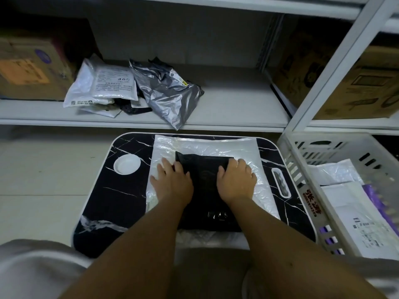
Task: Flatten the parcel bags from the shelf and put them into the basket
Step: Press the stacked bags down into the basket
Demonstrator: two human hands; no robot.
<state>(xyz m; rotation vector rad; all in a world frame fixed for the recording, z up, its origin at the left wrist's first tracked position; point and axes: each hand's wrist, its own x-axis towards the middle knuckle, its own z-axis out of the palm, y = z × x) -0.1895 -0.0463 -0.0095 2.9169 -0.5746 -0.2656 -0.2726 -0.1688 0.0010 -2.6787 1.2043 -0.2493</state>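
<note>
A black parcel bag lies flat on top of a larger white parcel bag on the small black marble-pattern table. My left hand presses palm-down on the black bag's left edge, fingers spread. My right hand presses flat on its right edge. On the shelf behind lie a silver parcel bag and white parcel bags in a loose pile. The white basket stands to the right of the table with flat white bags inside.
A white round dish sits in the table's left corner. Cardboard boxes stand on the shelf at far left and far right. A white shelf post rises between table and basket. Pale floor tiles lie to the left.
</note>
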